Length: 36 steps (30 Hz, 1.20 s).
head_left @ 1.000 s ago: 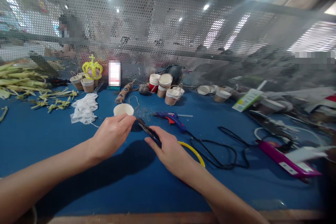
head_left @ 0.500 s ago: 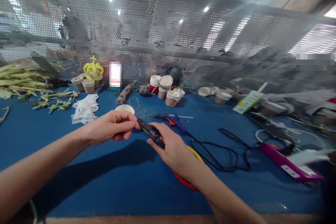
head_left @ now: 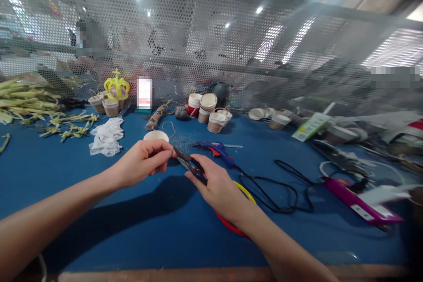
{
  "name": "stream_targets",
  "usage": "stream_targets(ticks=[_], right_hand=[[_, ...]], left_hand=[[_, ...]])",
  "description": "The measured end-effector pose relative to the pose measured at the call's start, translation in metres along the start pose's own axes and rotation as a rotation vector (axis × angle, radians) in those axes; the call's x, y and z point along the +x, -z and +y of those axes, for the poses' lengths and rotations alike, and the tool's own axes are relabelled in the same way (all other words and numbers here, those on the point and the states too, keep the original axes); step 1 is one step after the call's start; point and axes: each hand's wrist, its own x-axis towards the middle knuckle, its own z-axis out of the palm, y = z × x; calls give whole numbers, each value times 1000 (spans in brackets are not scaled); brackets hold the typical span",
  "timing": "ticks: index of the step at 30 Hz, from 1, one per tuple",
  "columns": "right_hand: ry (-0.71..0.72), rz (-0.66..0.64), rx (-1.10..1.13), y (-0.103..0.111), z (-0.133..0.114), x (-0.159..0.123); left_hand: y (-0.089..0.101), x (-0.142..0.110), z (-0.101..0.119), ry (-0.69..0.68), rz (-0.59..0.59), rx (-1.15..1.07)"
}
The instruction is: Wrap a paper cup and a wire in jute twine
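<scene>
My right hand [head_left: 220, 187] is wrapped around the handles of a pair of scissors [head_left: 185, 160], whose blades point up and left, slightly parted. At the blade tips, my left hand [head_left: 145, 162] pinches thumb and forefinger together. Whatever lies between those fingertips is too small to make out. Just behind the left hand stands a white-rimmed paper cup [head_left: 156, 135], with a loop of twine [head_left: 172, 127] beside it. A blue glue gun [head_left: 218, 150] lies beyond my right hand. Partly under the right forearm is a yellow and red ring [head_left: 244, 191].
Several twine-wrapped cups [head_left: 216, 122] and a twine roll [head_left: 157, 116] stand toward the mesh screen [head_left: 198, 31]. White cloth [head_left: 107, 136] and corn husks [head_left: 29, 101] lie left. Black cable [head_left: 280, 209] and a purple power strip [head_left: 360, 202] occupy the right. A lit phone [head_left: 144, 93] stands behind.
The scissor blades look slightly more parted at my left fingertips. Both hands stay nearly in place, and the view has shifted a little.
</scene>
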Motion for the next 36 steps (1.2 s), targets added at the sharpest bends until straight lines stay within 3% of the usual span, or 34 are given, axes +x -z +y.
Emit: stream_targets(ticks=[12,22,36], right_hand=[[-25,-37,-21,3,-2,4],[-13,-1,-22,-3,0,2],[-61,-47,55,4,-2,3]], left_hand=[[-2,2,-7,28,41,-45],[-7,0,1,75,54,-39],[-6,-1,-5,14,78,-47]])
